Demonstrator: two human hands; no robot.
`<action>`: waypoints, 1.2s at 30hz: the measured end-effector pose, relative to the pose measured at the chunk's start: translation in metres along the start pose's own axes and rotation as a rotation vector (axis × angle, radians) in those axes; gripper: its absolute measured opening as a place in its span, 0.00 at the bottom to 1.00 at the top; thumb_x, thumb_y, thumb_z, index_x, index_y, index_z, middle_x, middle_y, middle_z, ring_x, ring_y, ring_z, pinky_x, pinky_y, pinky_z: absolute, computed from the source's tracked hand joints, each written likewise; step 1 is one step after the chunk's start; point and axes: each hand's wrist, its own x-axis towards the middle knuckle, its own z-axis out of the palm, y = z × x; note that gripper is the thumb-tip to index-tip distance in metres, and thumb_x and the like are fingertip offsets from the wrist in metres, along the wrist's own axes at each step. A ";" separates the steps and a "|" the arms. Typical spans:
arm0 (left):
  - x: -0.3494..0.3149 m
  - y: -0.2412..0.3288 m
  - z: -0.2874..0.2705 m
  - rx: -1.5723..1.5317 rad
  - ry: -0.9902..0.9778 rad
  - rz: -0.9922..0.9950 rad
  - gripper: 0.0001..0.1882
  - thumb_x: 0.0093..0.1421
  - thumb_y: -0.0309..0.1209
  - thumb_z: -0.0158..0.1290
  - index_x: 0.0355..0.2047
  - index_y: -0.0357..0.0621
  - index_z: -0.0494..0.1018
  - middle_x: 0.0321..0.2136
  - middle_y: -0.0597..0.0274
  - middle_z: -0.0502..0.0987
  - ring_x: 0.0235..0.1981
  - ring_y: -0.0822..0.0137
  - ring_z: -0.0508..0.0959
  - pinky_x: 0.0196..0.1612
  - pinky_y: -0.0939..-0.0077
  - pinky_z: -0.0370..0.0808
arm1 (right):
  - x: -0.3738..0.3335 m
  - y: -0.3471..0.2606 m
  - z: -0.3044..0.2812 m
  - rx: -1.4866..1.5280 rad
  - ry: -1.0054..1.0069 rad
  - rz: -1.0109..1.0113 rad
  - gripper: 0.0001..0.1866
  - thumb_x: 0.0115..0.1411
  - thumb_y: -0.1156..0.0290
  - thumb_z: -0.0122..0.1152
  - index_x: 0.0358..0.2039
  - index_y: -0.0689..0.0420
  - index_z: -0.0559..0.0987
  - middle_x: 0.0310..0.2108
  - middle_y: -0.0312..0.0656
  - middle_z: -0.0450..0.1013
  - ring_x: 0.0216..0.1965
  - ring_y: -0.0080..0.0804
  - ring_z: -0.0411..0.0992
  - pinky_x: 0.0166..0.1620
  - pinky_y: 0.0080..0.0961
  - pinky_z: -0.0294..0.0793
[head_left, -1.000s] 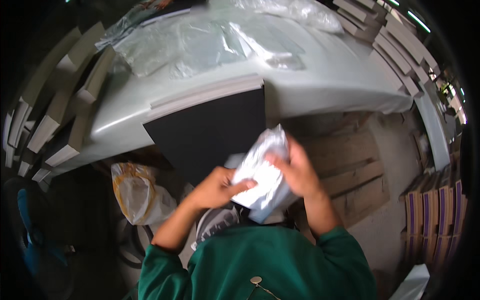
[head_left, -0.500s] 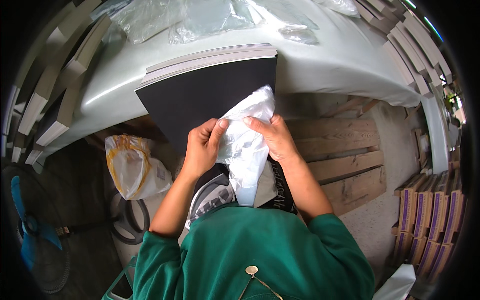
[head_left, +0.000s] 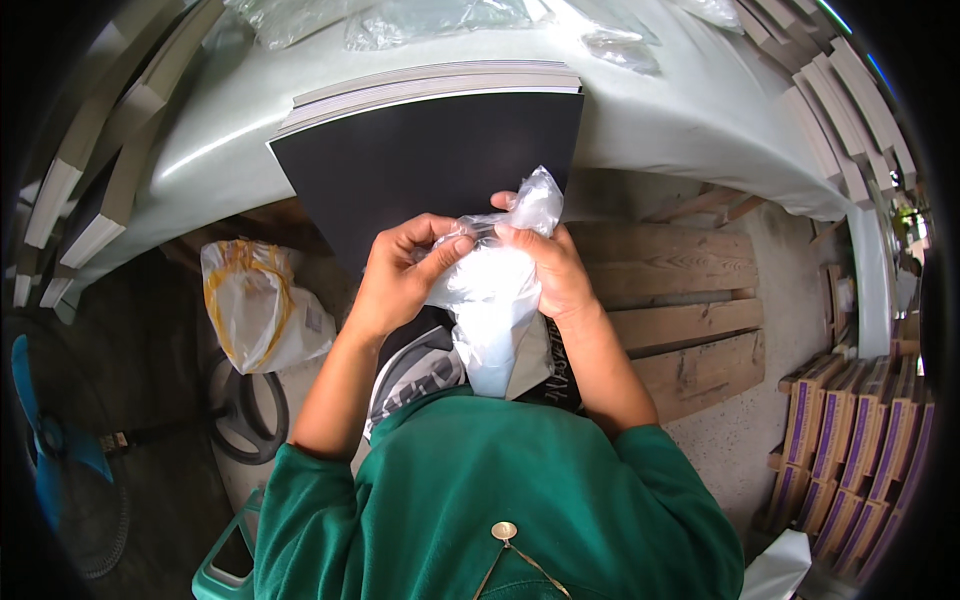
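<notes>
A crumpled clear plastic bag (head_left: pixel 495 290) hangs between my hands over my lap, its lower end near my green shirt. My left hand (head_left: pixel 408 270) pinches its left upper edge between thumb and fingers. On the other side, my right hand (head_left: pixel 550 262) grips the gathered plastic, with a bunched tip sticking up past the thumb. Just beyond my hands is a stack of large sheets or boards with a black face (head_left: pixel 420 160), resting against the table's near edge. Whether anything is inside the bag I cannot make out.
More clear plastic bags (head_left: pixel 430 22) lie on the pale-covered table (head_left: pixel 680 110). Thick grey slabs (head_left: pixel 125 190) stack at left and right. A white bag with yellow ties (head_left: pixel 265 305) and a blue-bladed fan (head_left: pixel 55 435) are at left. A wooden pallet (head_left: pixel 680 320) and cartons (head_left: pixel 850 430) are right.
Both hands have shifted their hold on the plastic bag, which is now more bunched at the top. My right fingers have spread around its upper end. The view has tilted slightly.
</notes>
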 end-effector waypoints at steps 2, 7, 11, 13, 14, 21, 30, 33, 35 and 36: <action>0.000 -0.006 -0.009 0.014 -0.069 -0.021 0.07 0.54 0.29 0.54 0.30 0.38 0.73 0.24 0.69 0.74 0.27 0.80 0.70 0.32 0.87 0.66 | -0.001 0.003 -0.001 -0.009 -0.001 0.002 0.12 0.51 0.66 0.61 0.33 0.59 0.74 0.29 0.35 0.72 0.32 0.22 0.70 0.37 0.20 0.69; -0.001 -0.008 -0.011 0.069 -0.006 0.084 0.06 0.54 0.28 0.54 0.27 0.37 0.73 0.25 0.65 0.75 0.28 0.78 0.72 0.33 0.86 0.67 | -0.001 -0.002 0.011 0.029 -0.047 -0.029 0.13 0.52 0.63 0.61 0.31 0.59 0.74 0.29 0.36 0.71 0.31 0.22 0.70 0.36 0.21 0.69; 0.001 -0.002 -0.005 0.080 0.086 0.098 0.08 0.56 0.31 0.52 0.26 0.37 0.74 0.25 0.64 0.76 0.28 0.77 0.72 0.35 0.83 0.68 | 0.006 0.002 -0.004 -0.009 -0.060 -0.065 0.15 0.52 0.59 0.59 0.29 0.58 0.73 0.30 0.38 0.70 0.32 0.23 0.68 0.36 0.21 0.69; 0.004 -0.002 -0.007 0.089 0.100 0.113 0.09 0.56 0.31 0.52 0.27 0.37 0.74 0.25 0.63 0.76 0.29 0.76 0.72 0.36 0.82 0.69 | 0.008 -0.001 -0.005 0.080 -0.113 -0.073 0.15 0.52 0.57 0.60 0.29 0.58 0.72 0.29 0.38 0.69 0.32 0.23 0.68 0.36 0.21 0.69; 0.005 -0.004 -0.012 0.079 0.092 0.094 0.08 0.56 0.31 0.52 0.28 0.36 0.73 0.26 0.63 0.76 0.30 0.76 0.72 0.37 0.82 0.69 | 0.007 -0.004 -0.002 0.158 -0.158 -0.076 0.16 0.52 0.57 0.60 0.28 0.58 0.73 0.28 0.36 0.70 0.31 0.22 0.68 0.36 0.21 0.69; 0.005 0.014 0.003 0.199 -0.093 0.183 0.04 0.52 0.25 0.55 0.27 0.38 0.71 0.26 0.66 0.74 0.30 0.79 0.71 0.35 0.84 0.67 | 0.001 -0.011 0.012 -0.080 -0.041 -0.100 0.14 0.52 0.59 0.60 0.30 0.58 0.73 0.28 0.33 0.70 0.31 0.19 0.68 0.35 0.18 0.68; 0.023 0.023 0.002 -0.039 0.028 0.109 0.16 0.61 0.37 0.44 0.24 0.39 0.71 0.21 0.65 0.74 0.24 0.80 0.70 0.30 0.84 0.68 | -0.003 -0.031 -0.003 -0.091 -0.435 0.017 0.10 0.48 0.70 0.63 0.29 0.59 0.74 0.29 0.38 0.71 0.33 0.24 0.70 0.38 0.24 0.69; 0.009 0.010 -0.011 0.226 -0.324 0.234 0.16 0.61 0.39 0.42 0.30 0.38 0.71 0.24 0.61 0.75 0.24 0.70 0.74 0.31 0.78 0.71 | -0.009 -0.053 0.000 -0.326 -0.336 -0.097 0.11 0.48 0.73 0.61 0.32 0.57 0.71 0.21 0.36 0.70 0.26 0.22 0.70 0.30 0.20 0.69; -0.013 -0.002 -0.008 0.933 -0.727 0.321 0.13 0.58 0.36 0.46 0.31 0.37 0.72 0.30 0.56 0.75 0.26 0.61 0.76 0.35 0.70 0.72 | -0.007 -0.068 -0.006 0.025 -0.203 -0.125 0.08 0.51 0.74 0.58 0.31 0.55 0.69 0.19 0.34 0.68 0.21 0.21 0.68 0.24 0.16 0.68; -0.019 0.013 0.001 1.020 -1.040 -0.052 0.11 0.56 0.34 0.48 0.32 0.37 0.73 0.34 0.55 0.75 0.28 0.57 0.76 0.37 0.66 0.72 | -0.007 -0.085 -0.012 0.178 -0.251 -0.084 0.06 0.52 0.74 0.57 0.30 0.54 0.69 0.18 0.33 0.66 0.19 0.21 0.68 0.22 0.15 0.67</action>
